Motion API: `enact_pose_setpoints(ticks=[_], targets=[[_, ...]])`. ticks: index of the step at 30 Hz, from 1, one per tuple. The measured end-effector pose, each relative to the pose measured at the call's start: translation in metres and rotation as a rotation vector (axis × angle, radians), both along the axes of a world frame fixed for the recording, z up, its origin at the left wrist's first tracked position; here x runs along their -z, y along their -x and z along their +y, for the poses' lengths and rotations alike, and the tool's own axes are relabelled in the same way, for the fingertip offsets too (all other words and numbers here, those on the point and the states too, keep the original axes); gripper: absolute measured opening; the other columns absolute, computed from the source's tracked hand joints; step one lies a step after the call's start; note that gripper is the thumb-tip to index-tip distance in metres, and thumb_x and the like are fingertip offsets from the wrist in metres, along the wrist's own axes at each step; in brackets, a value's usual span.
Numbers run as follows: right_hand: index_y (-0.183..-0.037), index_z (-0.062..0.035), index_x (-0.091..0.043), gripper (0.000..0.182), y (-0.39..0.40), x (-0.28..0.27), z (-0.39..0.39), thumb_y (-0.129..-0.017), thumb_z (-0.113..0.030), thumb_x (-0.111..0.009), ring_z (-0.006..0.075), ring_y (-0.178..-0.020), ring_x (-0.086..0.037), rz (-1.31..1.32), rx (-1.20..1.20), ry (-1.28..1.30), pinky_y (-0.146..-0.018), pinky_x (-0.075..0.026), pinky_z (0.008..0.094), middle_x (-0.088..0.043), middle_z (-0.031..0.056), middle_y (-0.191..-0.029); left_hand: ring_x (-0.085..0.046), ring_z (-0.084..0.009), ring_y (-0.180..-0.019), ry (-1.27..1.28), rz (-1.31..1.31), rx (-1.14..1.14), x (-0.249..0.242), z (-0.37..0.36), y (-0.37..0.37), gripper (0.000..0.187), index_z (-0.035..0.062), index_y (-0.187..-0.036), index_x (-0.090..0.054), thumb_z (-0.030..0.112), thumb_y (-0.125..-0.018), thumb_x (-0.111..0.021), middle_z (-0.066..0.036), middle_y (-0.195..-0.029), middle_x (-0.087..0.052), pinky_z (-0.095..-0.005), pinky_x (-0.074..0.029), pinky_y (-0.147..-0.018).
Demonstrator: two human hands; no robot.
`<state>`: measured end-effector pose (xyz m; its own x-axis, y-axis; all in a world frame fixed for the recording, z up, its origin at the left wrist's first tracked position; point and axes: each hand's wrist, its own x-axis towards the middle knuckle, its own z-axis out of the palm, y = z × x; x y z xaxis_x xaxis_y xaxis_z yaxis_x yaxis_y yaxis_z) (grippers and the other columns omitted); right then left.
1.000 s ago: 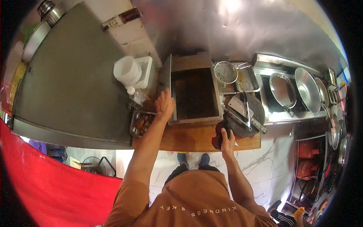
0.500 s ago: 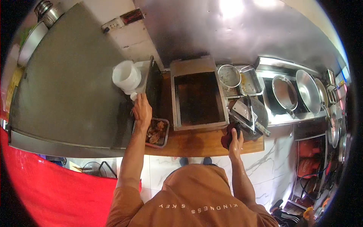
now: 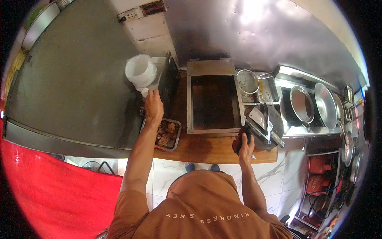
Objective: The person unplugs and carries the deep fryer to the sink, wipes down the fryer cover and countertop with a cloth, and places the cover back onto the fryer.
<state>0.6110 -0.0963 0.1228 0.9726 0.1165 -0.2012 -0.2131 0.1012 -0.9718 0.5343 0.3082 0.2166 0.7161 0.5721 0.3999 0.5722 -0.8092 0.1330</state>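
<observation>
At the front edge of the wooden counter (image 3: pixel 215 156), a person's right hand (image 3: pixel 246 151) grasps a dark cloth (image 3: pixel 237 146), just beside the near corner of a metal vat (image 3: pixel 215 131). Farther in, past a tray (image 3: pixel 178 138) of browned food, the left hand (image 3: pixel 154 107) curls at a white-capped bottle (image 3: pixel 145 92), though I cannot tell whether it grips; just beyond stands a white tub (image 3: pixel 144 82).

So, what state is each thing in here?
Left hand: at the bottle, grip unclear
Bottle: white cap on, body mostly hidden
Right hand: closed on a dark item
White tub: upright, contents unclear
Metal tank: uncovered, dark inside
Food tray: uncovered, holding brown pieces
Cleaver: lying on the round board
Wok: uncovered
</observation>
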Motion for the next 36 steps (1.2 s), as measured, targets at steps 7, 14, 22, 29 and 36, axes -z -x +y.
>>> enact_pose_setpoints(ticks=[7,14,22,29,36], targets=[[-0.107,-0.0054,-0.057,0.029,0.011,-0.01,-0.002,-0.102,-0.033,-0.061,0.0102,-0.061,-0.05,0.036,0.009,-0.018,-0.053,-0.042,0.027,-0.056,0.0006,-0.078,-0.065,-0.041,-0.095,-0.055,-0.06,-0.04,0.014,0.009,-0.024,0.022,-0.0044,-0.109,-0.057,-0.003,-0.088,-0.063,-0.021,-0.111,-0.056,-0.0456,-0.058,-0.08],[-0.128,-0.0033,-0.052,0.031,0.013,-0.001,-0.01,-0.103,-0.02,-0.06,0.0104,-0.065,-0.054,-0.24,-0.055,0.243,-0.054,-0.045,0.0254,-0.059,0.0032,-0.083,-0.061,-0.0367,-0.106,-0.197,-0.053,-0.002,-0.005,-0.017,-0.013,0.021,-0.0025,-0.112,-0.06,0.005,-0.092,-0.063,-0.017,-0.115,-0.056,-0.0442,-0.057,-0.084],[-0.141,-0.0047,-0.048,0.075,0.004,-0.022,0.066,-0.071,0.006,-0.073,0.0389,-0.146,-0.034,-0.937,-0.508,0.486,-0.121,-0.027,0.0483,-0.043,0.0183,-0.151,-0.062,-0.0392,-0.102,0.218,-0.177,0.172,0.009,-0.094,0.018,0.026,-0.0015,-0.114,-0.061,0.015,-0.094,-0.064,-0.02,-0.113,-0.06,-0.0503,-0.052,-0.086],[-0.151,-0.0076,-0.041,0.063,0.025,0.02,0.112,-0.092,-0.025,-0.055,0.034,-0.145,-0.035,-1.08,-0.746,0.815,-0.12,-0.022,0.0518,-0.044,0.0143,-0.152,-0.065,-0.0451,-0.103,0.519,0.108,-0.029,0.083,-0.129,0.016,0.033,0.0005,-0.107,-0.07,0.029,-0.091,-0.068,-0.025,-0.095,-0.071,-0.0533,-0.053,-0.082],[-0.158,-0.01,-0.031,0.077,-0.009,0.021,0.064,-0.087,-0.019,-0.06,0.0328,-0.15,-0.029,-1.143,-0.825,0.914,-0.124,-0.02,0.0491,-0.035,0.0118,-0.161,-0.066,-0.0463,-0.088,0.518,-0.106,-0.084,0.126,-0.128,0.008,0.03,-0.0008,-0.099,-0.073,0.028,-0.091,-0.069,-0.026,-0.092,-0.071,-0.0548,-0.05,-0.081]])
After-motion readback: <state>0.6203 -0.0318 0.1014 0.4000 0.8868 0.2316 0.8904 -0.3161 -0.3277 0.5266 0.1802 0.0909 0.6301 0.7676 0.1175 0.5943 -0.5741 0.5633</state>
